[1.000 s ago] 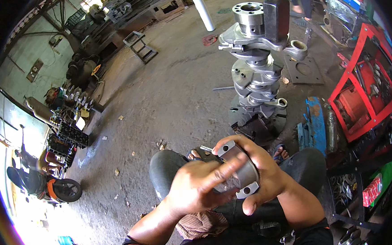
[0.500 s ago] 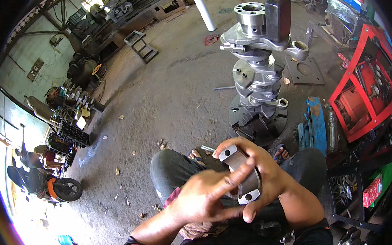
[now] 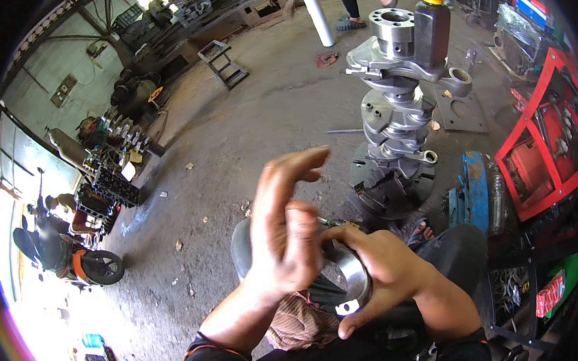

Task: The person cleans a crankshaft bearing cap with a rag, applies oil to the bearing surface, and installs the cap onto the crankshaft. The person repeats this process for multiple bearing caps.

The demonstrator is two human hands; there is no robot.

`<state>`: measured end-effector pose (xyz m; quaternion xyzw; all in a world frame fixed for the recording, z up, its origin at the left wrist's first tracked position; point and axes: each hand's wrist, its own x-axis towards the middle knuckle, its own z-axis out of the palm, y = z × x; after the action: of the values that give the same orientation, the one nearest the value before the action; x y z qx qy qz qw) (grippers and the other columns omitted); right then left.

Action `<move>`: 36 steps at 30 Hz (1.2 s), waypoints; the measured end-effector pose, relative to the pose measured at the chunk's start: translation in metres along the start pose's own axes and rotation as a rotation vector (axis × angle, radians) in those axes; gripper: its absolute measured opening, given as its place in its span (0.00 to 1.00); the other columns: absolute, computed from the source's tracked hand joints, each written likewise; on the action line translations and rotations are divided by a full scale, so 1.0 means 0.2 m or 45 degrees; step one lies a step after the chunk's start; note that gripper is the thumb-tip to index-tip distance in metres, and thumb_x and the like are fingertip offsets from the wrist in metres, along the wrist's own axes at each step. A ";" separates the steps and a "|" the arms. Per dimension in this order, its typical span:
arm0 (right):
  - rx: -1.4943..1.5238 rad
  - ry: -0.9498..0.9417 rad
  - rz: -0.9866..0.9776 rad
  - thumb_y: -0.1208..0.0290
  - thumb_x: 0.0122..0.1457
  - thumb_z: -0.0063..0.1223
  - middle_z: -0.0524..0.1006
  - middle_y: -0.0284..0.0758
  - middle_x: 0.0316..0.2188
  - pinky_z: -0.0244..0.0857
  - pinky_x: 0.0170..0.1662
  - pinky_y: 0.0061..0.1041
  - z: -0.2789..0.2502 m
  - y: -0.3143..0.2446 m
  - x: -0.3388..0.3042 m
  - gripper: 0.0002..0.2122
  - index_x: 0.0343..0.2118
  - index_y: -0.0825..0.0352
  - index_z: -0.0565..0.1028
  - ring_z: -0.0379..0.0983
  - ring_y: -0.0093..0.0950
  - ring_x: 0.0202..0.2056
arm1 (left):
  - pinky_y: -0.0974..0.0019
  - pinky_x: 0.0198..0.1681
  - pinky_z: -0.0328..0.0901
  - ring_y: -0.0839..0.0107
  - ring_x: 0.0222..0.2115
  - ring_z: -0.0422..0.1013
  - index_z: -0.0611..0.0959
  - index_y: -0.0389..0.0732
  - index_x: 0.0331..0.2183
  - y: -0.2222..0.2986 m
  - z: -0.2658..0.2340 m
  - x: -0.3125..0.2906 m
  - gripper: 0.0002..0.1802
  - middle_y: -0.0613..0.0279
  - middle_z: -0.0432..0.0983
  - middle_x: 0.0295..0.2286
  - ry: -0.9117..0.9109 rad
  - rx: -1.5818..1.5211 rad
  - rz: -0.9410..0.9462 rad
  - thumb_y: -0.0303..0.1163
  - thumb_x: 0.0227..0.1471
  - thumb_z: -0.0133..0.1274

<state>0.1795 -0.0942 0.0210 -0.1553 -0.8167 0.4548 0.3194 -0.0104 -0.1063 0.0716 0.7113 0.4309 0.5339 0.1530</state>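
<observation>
My right hand (image 3: 393,263) is wrapped around a connecting rod cap (image 3: 356,274), a curved half-ring of bright metal. One flat end with a bolt hole shows near my thumb; the other end is mostly hidden. My left hand (image 3: 282,227) is raised beside the cap, fingers stretched upward and slightly bent, holding nothing. A ribbed brown cloth (image 3: 301,322) lies on my lap below it. Ahead of my knees a large crankshaft (image 3: 398,117) stands upright, with connecting rods attached. On its upper part rests a black bottle (image 3: 431,43) with a yellow cap.
A red metal rack (image 3: 528,139) with tools stands at the right, beside a blue metal piece (image 3: 476,189). Engine parts (image 3: 114,181) and a motorbike (image 3: 75,260) are at the left. Farther off are a metal frame (image 3: 223,64), a white tube (image 3: 317,18) and another person's legs (image 3: 351,1).
My left hand has lifted off the cap and swung up to the left. The cap has turned and lowered slightly in my right hand. Another person's legs have come into view.
</observation>
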 end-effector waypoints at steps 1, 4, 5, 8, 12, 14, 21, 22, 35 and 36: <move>-0.057 0.004 -0.007 0.33 0.33 0.76 0.80 0.47 0.37 0.73 0.38 0.38 0.01 0.00 0.00 0.52 0.55 0.69 0.68 0.80 0.48 0.35 | 0.56 0.53 0.65 0.55 0.47 0.72 0.77 0.30 0.55 -0.01 0.03 0.00 0.37 0.44 0.76 0.44 -0.068 0.001 0.041 0.56 0.68 0.40; -0.235 0.034 -0.010 0.30 0.35 0.73 0.81 0.45 0.31 0.73 0.35 0.42 0.02 0.00 0.00 0.51 0.54 0.68 0.68 0.80 0.50 0.32 | 0.53 0.55 0.65 0.50 0.49 0.73 0.76 0.29 0.55 -0.07 0.07 0.00 0.37 0.39 0.76 0.47 -0.239 -0.124 -0.066 0.57 0.67 0.41; -0.164 0.112 -0.063 0.30 0.34 0.72 0.80 0.45 0.30 0.73 0.35 0.41 0.01 0.01 0.00 0.51 0.54 0.67 0.68 0.80 0.49 0.31 | 0.53 0.55 0.65 0.49 0.49 0.73 0.76 0.29 0.55 -0.10 0.08 0.00 0.37 0.39 0.76 0.46 -0.228 -0.197 -0.125 0.57 0.67 0.41; -0.150 0.158 -0.020 0.30 0.34 0.73 0.80 0.45 0.30 0.73 0.35 0.41 -0.04 0.03 -0.02 0.51 0.54 0.67 0.68 0.80 0.49 0.31 | 0.53 0.51 0.67 0.52 0.43 0.76 0.76 0.30 0.55 -0.14 0.05 -0.03 0.41 0.44 0.79 0.41 -0.132 0.138 -0.108 0.61 0.62 0.47; -0.158 0.222 0.019 0.36 0.26 0.81 0.81 0.39 0.39 0.74 0.38 0.30 -0.07 0.08 -0.04 0.56 0.56 0.68 0.68 0.83 0.38 0.35 | 0.58 0.33 0.69 0.59 0.27 0.75 0.80 0.31 0.52 -0.08 -0.08 -0.20 0.39 0.54 0.80 0.30 -0.116 0.098 0.071 0.60 0.61 0.50; -0.040 0.308 -0.009 0.37 0.26 0.81 0.81 0.37 0.41 0.74 0.42 0.30 -0.06 0.12 -0.04 0.55 0.57 0.66 0.67 0.83 0.37 0.39 | 0.59 0.30 0.68 0.62 0.25 0.75 0.81 0.30 0.52 -0.10 -0.07 -0.26 0.35 0.56 0.79 0.28 -0.411 -0.060 0.318 0.56 0.62 0.51; 0.020 0.473 -0.017 0.40 0.27 0.81 0.80 0.42 0.33 0.71 0.39 0.39 0.00 0.16 0.00 0.53 0.56 0.62 0.65 0.79 0.47 0.36 | 0.63 0.39 0.61 0.68 0.34 0.69 0.73 0.32 0.60 -0.02 0.08 -0.50 0.55 0.51 0.77 0.40 -0.229 -0.702 -0.322 0.75 0.56 0.39; 0.009 0.479 0.039 0.40 0.27 0.81 0.80 0.43 0.34 0.71 0.40 0.40 0.00 0.16 0.03 0.54 0.57 0.63 0.64 0.79 0.48 0.36 | 0.75 0.18 0.59 0.80 0.17 0.65 0.71 0.30 0.62 -0.03 0.03 -0.48 0.59 0.58 0.78 0.27 -0.270 -1.025 -0.498 0.75 0.49 0.55; 0.029 -0.061 0.033 0.47 0.43 0.72 0.79 0.45 0.48 0.70 0.50 0.41 0.07 0.17 0.03 0.37 0.55 0.63 0.71 0.77 0.47 0.49 | 0.38 0.60 0.59 0.48 0.48 0.73 0.80 0.37 0.47 0.08 0.15 -0.22 0.57 0.36 0.76 0.46 -0.193 -0.437 0.313 0.78 0.58 0.13; 0.017 -0.031 -0.026 0.48 0.45 0.70 0.79 0.43 0.48 0.70 0.51 0.40 0.08 0.17 0.03 0.35 0.53 0.63 0.72 0.76 0.45 0.50 | 0.37 0.59 0.59 0.48 0.47 0.74 0.80 0.38 0.46 0.10 0.16 -0.20 0.56 0.37 0.77 0.45 -0.325 -0.438 0.330 0.78 0.58 0.15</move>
<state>0.1619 -0.0828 -0.0122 -0.1391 -0.8192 0.4586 0.3151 0.0251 -0.1407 0.0470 0.7858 0.2161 0.5202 0.2552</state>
